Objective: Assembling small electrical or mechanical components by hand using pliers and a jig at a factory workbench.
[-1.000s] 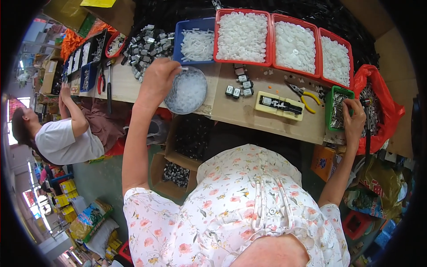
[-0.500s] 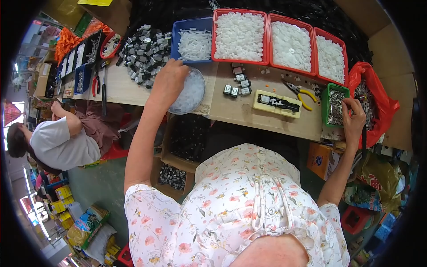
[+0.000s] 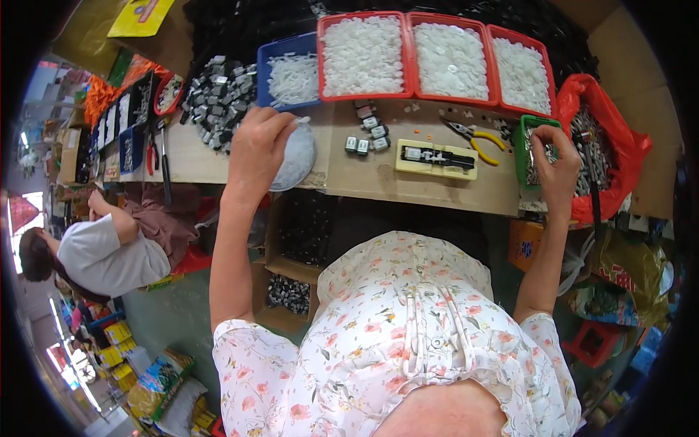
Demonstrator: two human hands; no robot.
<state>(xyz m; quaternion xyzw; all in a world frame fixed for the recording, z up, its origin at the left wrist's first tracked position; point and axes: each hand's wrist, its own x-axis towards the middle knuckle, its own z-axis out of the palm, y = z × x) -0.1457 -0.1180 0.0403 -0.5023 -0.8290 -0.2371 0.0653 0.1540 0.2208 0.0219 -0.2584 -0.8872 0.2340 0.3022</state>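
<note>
My left hand (image 3: 256, 151) is closed in a pinch over the round dish (image 3: 297, 162) of translucent bits. A small white plastic piece (image 3: 303, 119) shows at its fingertips. My right hand (image 3: 557, 162) is at the green bin (image 3: 526, 149) of small metal parts, thumb and forefinger curled together; anything between them is too small to make out. Between my hands, a cream block (image 3: 466, 173) holds a black part with a metal piece (image 3: 413, 154) in it. Several small black and silver blocks (image 3: 357, 146) stand to the left of it.
Three red bins (image 3: 362, 95) of white pieces and a blue bin (image 3: 263, 71) line the back. Yellow-handled pliers (image 3: 486, 149) lie near the green bin. A red bag (image 3: 619, 186) of metal parts is at right, a heap of metal blocks (image 3: 218, 102) at left. Another person (image 3: 109, 247) sits at left.
My left hand has drawn back from the blue bin toward me, the white piece now showing at its fingertips. My right hand has lifted slightly at the green bin. The view has shifted.
</note>
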